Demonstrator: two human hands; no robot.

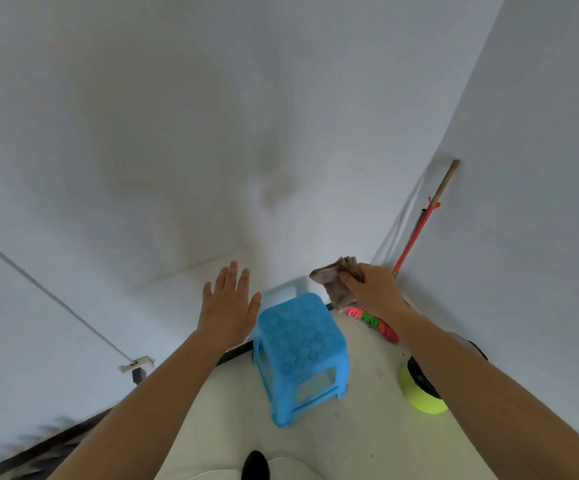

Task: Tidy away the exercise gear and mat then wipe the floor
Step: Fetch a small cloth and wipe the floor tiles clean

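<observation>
The right hand (372, 289), right of centre in the frame, has its grip closed around a crumpled brownish cloth (333, 282), held up in the air well clear of the floor (367, 427). The left hand (227, 303), just left of centre, has an open grip, fingers straight and spread, holding nothing. No mat lies unrolled on the pale floor that shows in the lower middle, so the tidying looks largely done, and the cloth suggests the wiping stage is at hand but not yet begun. A yellow-green round thing (419, 393) lies at lower right under the right forearm; whether it is stowed gear I cannot tell. A blue stool (298, 341) stands below centre, and a broom (419, 230) leans in the corner at right.
</observation>
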